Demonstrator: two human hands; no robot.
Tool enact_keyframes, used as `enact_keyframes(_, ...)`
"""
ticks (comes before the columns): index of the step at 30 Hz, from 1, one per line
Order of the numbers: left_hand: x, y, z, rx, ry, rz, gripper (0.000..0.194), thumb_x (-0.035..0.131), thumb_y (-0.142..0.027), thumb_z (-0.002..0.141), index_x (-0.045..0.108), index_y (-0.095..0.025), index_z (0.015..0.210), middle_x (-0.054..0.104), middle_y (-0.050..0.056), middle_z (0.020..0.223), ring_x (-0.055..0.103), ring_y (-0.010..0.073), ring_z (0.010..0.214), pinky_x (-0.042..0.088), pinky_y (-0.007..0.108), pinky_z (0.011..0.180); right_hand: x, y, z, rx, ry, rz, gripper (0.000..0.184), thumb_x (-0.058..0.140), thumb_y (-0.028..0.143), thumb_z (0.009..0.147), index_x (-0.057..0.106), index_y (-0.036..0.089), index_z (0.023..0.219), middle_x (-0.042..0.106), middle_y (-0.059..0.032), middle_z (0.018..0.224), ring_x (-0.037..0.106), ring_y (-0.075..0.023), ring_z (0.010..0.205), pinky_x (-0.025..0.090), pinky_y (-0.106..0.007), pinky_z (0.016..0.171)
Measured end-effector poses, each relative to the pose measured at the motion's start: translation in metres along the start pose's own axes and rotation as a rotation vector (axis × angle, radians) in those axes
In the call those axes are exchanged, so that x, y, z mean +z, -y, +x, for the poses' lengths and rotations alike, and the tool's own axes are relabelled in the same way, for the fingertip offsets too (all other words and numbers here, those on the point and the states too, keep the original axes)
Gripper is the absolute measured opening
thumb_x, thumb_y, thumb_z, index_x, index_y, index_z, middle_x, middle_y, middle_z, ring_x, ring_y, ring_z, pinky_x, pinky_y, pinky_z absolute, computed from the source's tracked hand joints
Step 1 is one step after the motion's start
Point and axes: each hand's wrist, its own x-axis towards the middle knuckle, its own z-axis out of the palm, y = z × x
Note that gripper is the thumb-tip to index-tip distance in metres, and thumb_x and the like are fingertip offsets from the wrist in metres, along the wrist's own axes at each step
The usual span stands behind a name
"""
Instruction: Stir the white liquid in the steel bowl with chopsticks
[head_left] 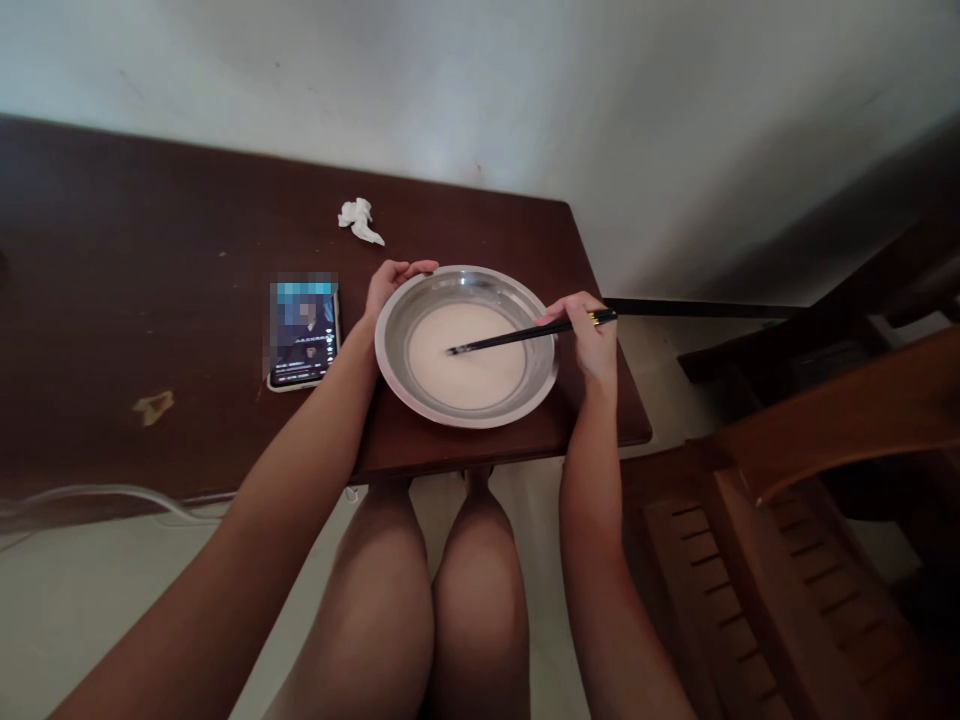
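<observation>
A wide metal bowl (391, 372) stands near the front edge of the dark wooden table, with a pale, creamy liquid (472, 375) in it. My left hand (391, 284) holds the bowl's far left side, fingers curled over the rim and partly hidden behind it. In my right hand (591, 330), at the bowl's right side, are black chopsticks (517, 337) with gold bands near the top. They slant down to the left, their tips at the surface of the liquid near the middle of the bowl.
Left of the bowl, a phone (304, 335) with a lit screen lies on the table (187, 280). Crumpled white tissue (360, 220) lies behind it. A brownish patch (154, 407) marks the tabletop at left. A white cable (127, 492) runs along the front edge. Wooden chairs (720, 530) stand at right.
</observation>
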Motion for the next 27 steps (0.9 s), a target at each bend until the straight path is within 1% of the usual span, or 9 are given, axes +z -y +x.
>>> enact_keyframes(2,-0.001,0.0004,0.0012,0.004,-0.019,0.02,0.036,0.032,-0.023,0.086,0.064,-0.016,0.073,0.067,0.002,0.062,0.063,0.0138,0.059,0.052,0.025,0.065,0.0001,-0.0005,0.001,-0.023,-0.049,-0.007,0.03,0.05,0.043,0.085,0.064,0.022,0.069,0.063,0.0049,0.057,0.066,-0.01,0.06,0.052,-0.027,0.068)
enact_keyframes(4,-0.0025,0.0008,0.0028,0.0,-0.031,0.038,0.035,0.033,-0.024,0.087,0.065,-0.017,0.076,0.067,0.002,0.064,0.066,0.0153,0.064,0.053,0.026,0.069,-0.0009,-0.0022,0.0021,-0.024,-0.138,0.018,0.031,0.049,0.042,0.086,0.063,0.022,0.067,0.062,0.0054,0.056,0.065,-0.0094,0.056,0.051,-0.026,0.065)
enact_keyframes(6,-0.0035,0.0012,0.004,0.0,-0.029,0.044,0.035,0.033,-0.024,0.086,0.066,-0.016,0.077,0.068,0.003,0.066,0.067,0.0161,0.068,0.053,0.026,0.071,-0.0017,-0.003,0.0023,-0.016,-0.167,0.058,0.033,0.047,0.042,0.087,0.062,0.022,0.065,0.059,0.0062,0.053,0.063,-0.0088,0.051,0.05,-0.025,0.06)
enact_keyframes(10,-0.0033,0.0013,0.0036,0.011,-0.016,0.027,0.034,0.034,-0.024,0.086,0.065,-0.016,0.078,0.067,0.003,0.063,0.066,0.016,0.065,0.053,0.026,0.069,-0.0001,-0.0004,0.0004,-0.016,0.002,0.038,0.03,0.05,0.041,0.086,0.064,0.022,0.067,0.061,0.0054,0.055,0.064,-0.0094,0.056,0.051,-0.026,0.063)
enact_keyframes(12,-0.0031,0.0013,0.0033,0.009,-0.011,0.02,0.034,0.033,-0.024,0.085,0.065,-0.015,0.079,0.067,0.003,0.062,0.066,0.0159,0.063,0.053,0.026,0.067,0.0003,-0.0003,0.0005,-0.026,0.017,0.006,0.029,0.051,0.041,0.085,0.065,0.022,0.069,0.064,0.0043,0.059,0.066,-0.0102,0.062,0.051,-0.026,0.066)
enact_keyframes(17,-0.0048,0.0018,0.0043,0.001,0.01,0.014,0.034,0.033,-0.023,0.084,0.065,-0.013,0.079,0.067,0.002,0.062,0.065,0.0149,0.06,0.053,0.025,0.066,-0.0023,-0.0037,0.0024,-0.015,-0.155,0.031,0.037,0.047,0.046,0.086,0.062,0.021,0.065,0.061,0.0053,0.055,0.064,-0.0092,0.053,0.05,-0.026,0.062)
enact_keyframes(22,-0.0038,0.0016,0.003,0.005,0.009,0.016,0.033,0.033,-0.024,0.084,0.064,-0.014,0.078,0.067,0.002,0.062,0.064,0.0146,0.059,0.053,0.025,0.067,-0.0006,0.0021,0.0006,-0.03,0.027,-0.047,0.035,0.049,0.044,0.086,0.064,0.021,0.064,0.064,0.0035,0.059,0.066,-0.0109,0.066,0.052,-0.027,0.069)
enact_keyframes(24,-0.0031,0.0012,0.0025,-0.002,0.003,0.021,0.034,0.032,-0.023,0.085,0.064,-0.014,0.077,0.066,0.002,0.062,0.064,0.0146,0.06,0.052,0.025,0.068,-0.0008,0.0013,0.0013,-0.034,-0.02,-0.058,0.034,0.048,0.044,0.086,0.064,0.021,0.066,0.064,0.0036,0.06,0.066,-0.0107,0.066,0.052,-0.027,0.07)
enact_keyframes(27,-0.0029,0.0008,0.0023,-0.005,0.0,0.026,0.035,0.032,-0.023,0.085,0.064,-0.014,0.076,0.066,0.002,0.063,0.064,0.0147,0.061,0.052,0.025,0.068,-0.0026,-0.003,0.0027,-0.02,-0.157,0.006,0.035,0.046,0.045,0.087,0.061,0.021,0.066,0.061,0.0054,0.056,0.064,-0.0092,0.055,0.051,-0.026,0.063)
